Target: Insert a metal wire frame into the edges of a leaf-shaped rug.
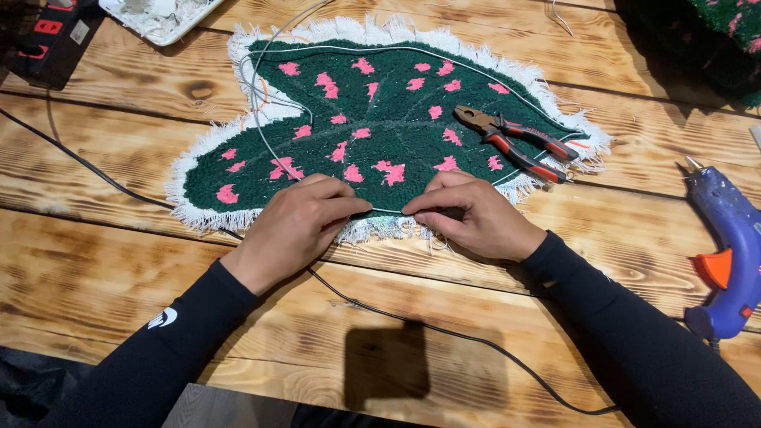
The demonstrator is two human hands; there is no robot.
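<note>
- A leaf-shaped tufted rug [380, 119] lies flat on the wooden table [119, 261], its pointed tip toward the right and the lobed end toward the left.
- Its pile is dark green, scattered with small pink blotches, and a shaggy white fringe runs all round the edge.
- A thin pale wire [265, 119] follows the rug's outline just inside the fringe, looping across the left lobe.
- The left hand [297, 226] rests on the near edge of the rug, fingers curled closed with the thumb and forefinger pinched on the wire there.
- The right hand [476, 214] sits just beside it, fingers likewise bent and pinched on the same stretch of wire; the two sets of fingertips nearly meet.
- Red-handled pliers [515, 143] lie on the rug near its tip, jaws slightly parted.
- A blue glue gun [725, 254] with an orange trigger rests on the table to the right, well apart from the hands.
- A black cable [444, 329] crosses the boards beneath the forearms.
</note>
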